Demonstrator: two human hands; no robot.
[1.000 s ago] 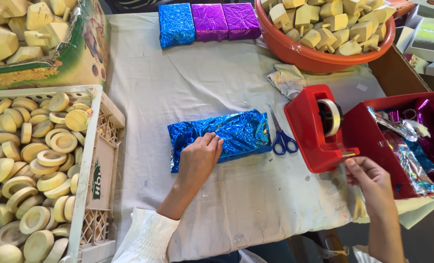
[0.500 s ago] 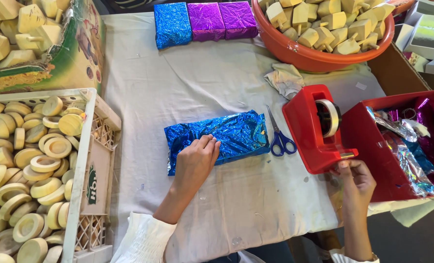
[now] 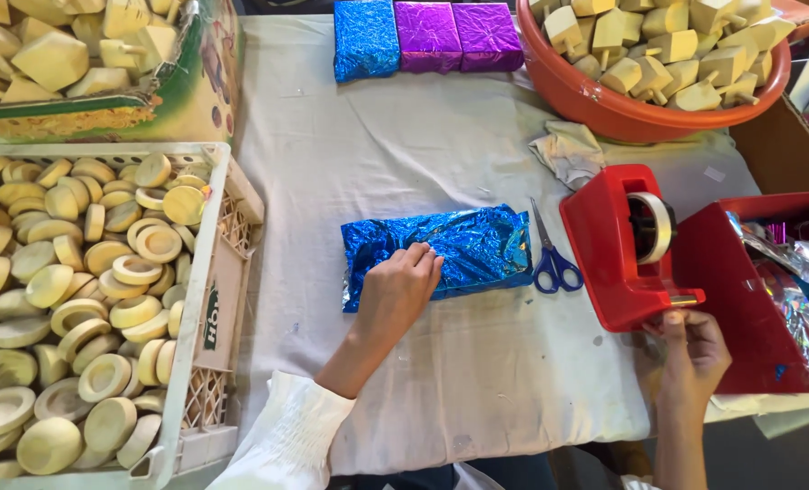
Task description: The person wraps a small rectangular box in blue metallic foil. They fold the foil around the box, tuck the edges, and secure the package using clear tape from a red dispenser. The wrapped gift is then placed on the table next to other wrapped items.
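Left hand [image 3: 397, 292] flat on blue foil-wrapped parcel [image 3: 436, 253], fingers [image 3: 420, 259] extended and close together, pressing the foil fold at the parcel's near edge; nothing gripped. Parcel lying lengthwise near centre of white cloth-covered table [image 3: 404, 154], foil crinkled, left end loosely folded. Right hand [image 3: 692, 352] at front lower corner of red tape dispenser [image 3: 621, 249], thumb and fingertips pinched narrow at the cutter end; tape strip between them too small to confirm. Tape roll [image 3: 654, 227] seated upright in dispenser. Blue-handled scissors [image 3: 550, 259] closed, lying between parcel and dispenser, just beside parcel's right end, blades pointing away. Red bin [image 3: 740, 299] touching dispenser on its right, holding loose shiny foil sheets [image 3: 799, 299]. Crumpled cloth [image 3: 568, 152] beyond dispenser, next to orange basin [image 3: 622, 109] filled with pale wooden blocks [image 3: 659, 45]. Three wrapped parcels at far table edge, side by side and touching: one blue [image 3: 365, 38], two purple [image 3: 459, 36]. White plastic crate [image 3: 214, 299] at left of table, filled with pale wooden rings and discs [image 3: 69, 299]. Cardboard box [image 3: 187, 100] beyond crate, holding more wooden blocks. White sleeve [image 3: 286, 440] on left forearm.
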